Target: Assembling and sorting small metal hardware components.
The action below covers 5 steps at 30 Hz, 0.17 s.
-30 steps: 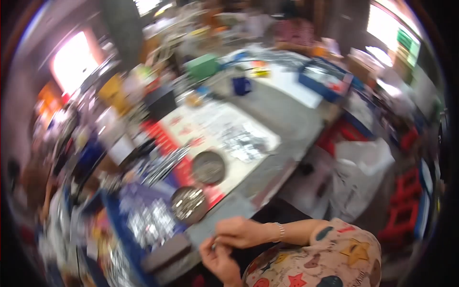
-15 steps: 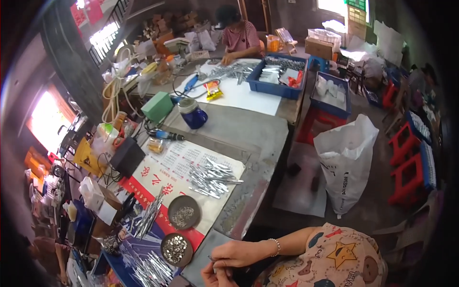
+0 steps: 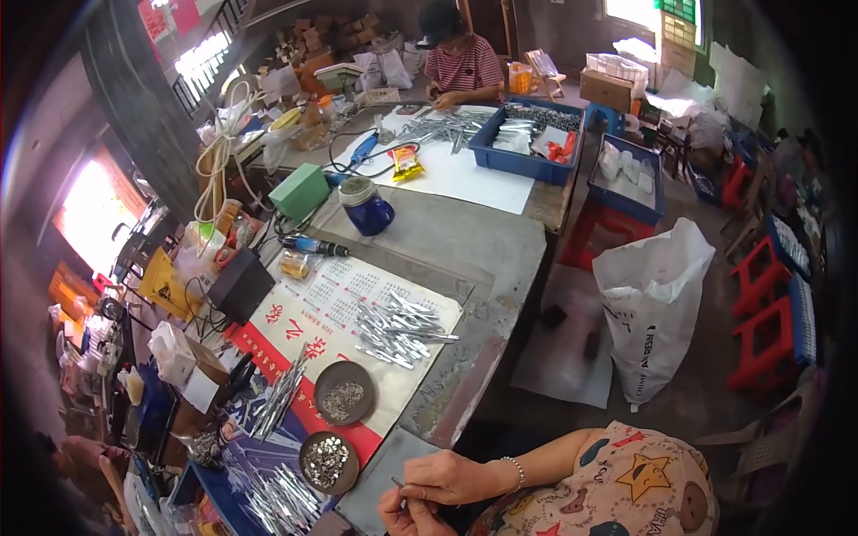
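Observation:
At the near edge of the table my right hand [image 3: 445,477] is closed, its thumb and fingers pinched together. A bracelet circles its wrist. The small tip of a thin metal piece [image 3: 397,482] sticks out past these fingers. Just below and touching it, my left hand [image 3: 407,516] is curled closed; what it holds is hidden. To their left stand a round dish of shiny small metal parts [image 3: 325,461] and a dish of finer metal bits [image 3: 343,400]. A pile of slim silver metal pieces [image 3: 402,329] lies on the printed calendar sheet [image 3: 407,393].
More slim metal pieces [image 3: 279,500] lie at the lower left. A blue mug [image 3: 366,214], a blue-and-black handheld tool [image 3: 315,246] and a green box [image 3: 299,192] stand farther back. Across the table sits a co-worker [image 3: 465,67] near a blue tray [image 3: 523,165]. A white sack [image 3: 657,304] stands right.
The view has shifted slightly. My hands stay together in nearly the same pose. The co-worker's hands have come together, and their head is more raised.

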### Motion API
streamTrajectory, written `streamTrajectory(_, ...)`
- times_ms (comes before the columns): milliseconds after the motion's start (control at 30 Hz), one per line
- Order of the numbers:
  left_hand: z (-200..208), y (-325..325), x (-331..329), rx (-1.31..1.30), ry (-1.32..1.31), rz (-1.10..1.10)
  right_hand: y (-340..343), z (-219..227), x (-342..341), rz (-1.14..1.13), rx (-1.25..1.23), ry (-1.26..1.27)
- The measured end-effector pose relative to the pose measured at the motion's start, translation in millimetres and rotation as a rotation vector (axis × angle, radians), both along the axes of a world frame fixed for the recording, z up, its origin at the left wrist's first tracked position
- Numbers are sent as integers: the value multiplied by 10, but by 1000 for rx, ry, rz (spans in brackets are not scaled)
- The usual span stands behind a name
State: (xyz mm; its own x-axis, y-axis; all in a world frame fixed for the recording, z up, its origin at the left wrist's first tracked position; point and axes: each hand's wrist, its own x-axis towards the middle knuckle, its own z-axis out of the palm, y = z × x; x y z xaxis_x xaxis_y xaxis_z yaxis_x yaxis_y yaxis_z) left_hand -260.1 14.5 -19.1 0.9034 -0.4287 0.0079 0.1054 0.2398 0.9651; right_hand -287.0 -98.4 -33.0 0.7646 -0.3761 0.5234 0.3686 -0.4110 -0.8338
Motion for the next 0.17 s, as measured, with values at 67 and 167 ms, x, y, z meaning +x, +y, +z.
streamTrajectory(67,36,31,-7,-23,8,-7,19,10,3,8,-15,-19)
streamTrajectory(167,47,52,15,-29,42,-9,27,4,-11,54,7,72)
